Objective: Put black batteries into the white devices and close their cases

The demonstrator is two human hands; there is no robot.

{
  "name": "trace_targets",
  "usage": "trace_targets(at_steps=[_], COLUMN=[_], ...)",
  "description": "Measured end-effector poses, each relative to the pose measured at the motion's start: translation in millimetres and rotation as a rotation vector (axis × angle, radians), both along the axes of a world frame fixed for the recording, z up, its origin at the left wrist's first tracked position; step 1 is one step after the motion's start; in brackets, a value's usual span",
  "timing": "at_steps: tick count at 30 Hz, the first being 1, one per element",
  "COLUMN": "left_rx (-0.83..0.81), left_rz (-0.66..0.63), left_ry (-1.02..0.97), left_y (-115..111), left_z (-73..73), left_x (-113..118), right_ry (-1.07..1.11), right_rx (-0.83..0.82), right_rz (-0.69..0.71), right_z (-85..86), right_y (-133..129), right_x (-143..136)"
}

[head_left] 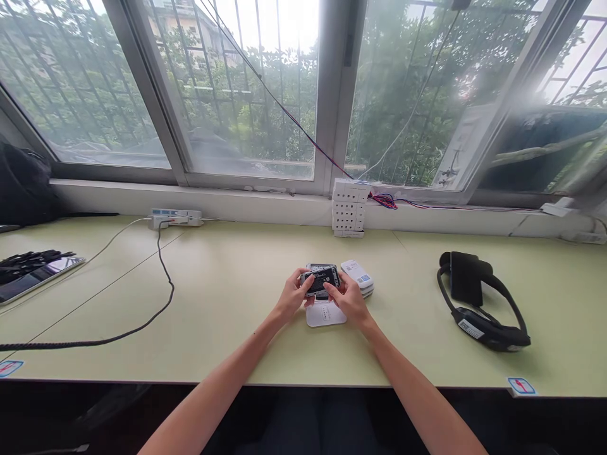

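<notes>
A black battery (318,278) with "mAh" printed on it is held between my two hands. My left hand (293,294) grips its left end, thumb on the face. On the right end, my right hand (349,297) pinches it with the thumb across the lower edge. Behind and under the battery shows part of a dark-edged, open device, mostly hidden by the hands. A white cover (326,315) with small print lies just below, on the table. Beside my right hand rests a small stack of white rounded devices (355,273) with labels.
A stack of white perforated blocks (349,208) stands by the windowsill, near red and blue wires (383,200). To the right lies a black headset (488,322). A power strip (175,218), a black cable (165,303) and a tablet (38,278) are on the left.
</notes>
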State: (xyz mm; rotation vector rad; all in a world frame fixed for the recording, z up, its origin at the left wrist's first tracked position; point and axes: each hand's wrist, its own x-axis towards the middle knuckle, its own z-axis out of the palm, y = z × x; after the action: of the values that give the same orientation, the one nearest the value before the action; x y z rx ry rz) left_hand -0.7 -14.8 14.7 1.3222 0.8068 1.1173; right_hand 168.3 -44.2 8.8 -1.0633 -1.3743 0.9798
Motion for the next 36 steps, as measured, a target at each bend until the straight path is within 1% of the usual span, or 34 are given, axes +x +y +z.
trace_targets(at_steps=[11,36], left_rx=[0.002,0.003], left_rz=[-0.003,0.019], left_ry=[-0.004,0.017], left_y=[-0.1,-1.4], left_z=[0.5,2.0], left_x=[0.2,-0.1], right_ry=[-0.016,-0.095], right_rx=[-0.005,0.011], right_rz=[-0.003,-0.073], right_z=[2.3,-4.7], right_y=[-1.0,2.5], right_x=[0.3,0.1])
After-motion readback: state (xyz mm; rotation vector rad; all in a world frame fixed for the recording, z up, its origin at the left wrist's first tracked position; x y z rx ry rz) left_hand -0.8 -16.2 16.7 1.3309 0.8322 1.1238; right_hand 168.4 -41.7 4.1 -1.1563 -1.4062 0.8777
